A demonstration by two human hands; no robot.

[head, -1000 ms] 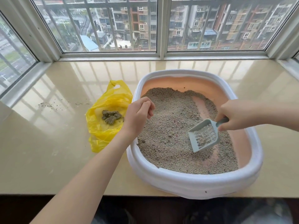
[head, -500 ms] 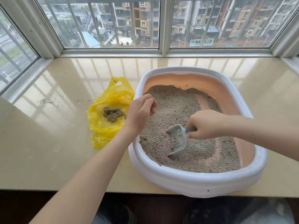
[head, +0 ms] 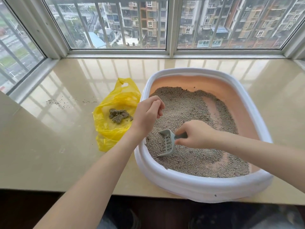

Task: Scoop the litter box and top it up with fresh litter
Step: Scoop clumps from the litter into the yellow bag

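Over the last second my right hand (head: 196, 135) has carried the scoop (head: 166, 142) from the right side of the litter box (head: 203, 189) across to its near-left part, and it has gone from hanging slot-side up, clear of the grains, to standing on edge with its lower lip dug into the litter (head: 184, 109). I read that as the start of another sifting pass through a patch not yet worked. Bare pink streaks of the box floor show on the right and near side, so the litter is thin there and the top-up is not yet done.

My right hand grips the scoop's short handle, fingers curled over it, knuckles up, forearm coming in from the right edge. My left hand (head: 147, 116) hovers over the box's left rim with the fingers curled in on themselves; it seems to hold nothing, though I cannot see inside the curl. It has barely moved.

The yellow bag (head: 115, 103) lies open on the sill (head: 49, 154) just left of the box, with a heap of clumps (head: 119, 115) in it. Some stray grains (head: 56, 102) lie further left.
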